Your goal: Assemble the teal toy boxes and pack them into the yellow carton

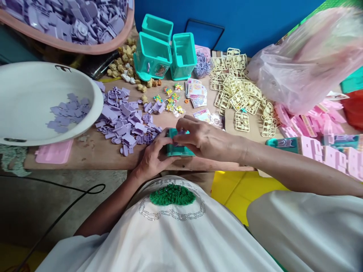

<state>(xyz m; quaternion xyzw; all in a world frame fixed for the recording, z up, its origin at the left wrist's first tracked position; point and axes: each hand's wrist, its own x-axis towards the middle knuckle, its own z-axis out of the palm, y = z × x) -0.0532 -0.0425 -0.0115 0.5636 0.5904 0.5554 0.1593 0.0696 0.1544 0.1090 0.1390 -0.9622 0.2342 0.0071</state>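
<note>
**Inspector:** Hands first. State of each?

**Assistant:** Left hand (153, 156) grips the near-left side of a teal box (179, 147), fingers curled against its wall. Right hand (204, 139) lies over the top of the same box, fingertips (179, 133) pinched on a small lilac piece (181, 132) at its upper edge. Both hands closed on what they hold.

**Inspector:** Location of the teal box?

**Assistant:** On the wooden desk (99, 155), at its near edge, directly before the person's chest.

**Inspector:** Items left of that box?

**Assistant:** Just beside it, a heap of lilac parts (124, 122) spread on the desk. Further left, a white basin (31, 102) tilted over the desk edge, with a few lilac parts inside. A pink tray (53, 152) lies beneath the basin's rim.

**Inspector:** Beyond the box?

**Assistant:** Small multicoloured pieces (171, 100) and sticker sheets (196, 92) in the middle of the desk; behind those, three teal housings (161, 51) against the blue wall. Upper left, a pink tub (85, 47) full of lilac parts.

**Inspector:** Right of the box?

**Assistant:** Cream sprue frames (241, 88) piled well apart from it, a pink plastic bag (306, 60) beyond them, and pink parts (312, 124) at the far right.
</note>
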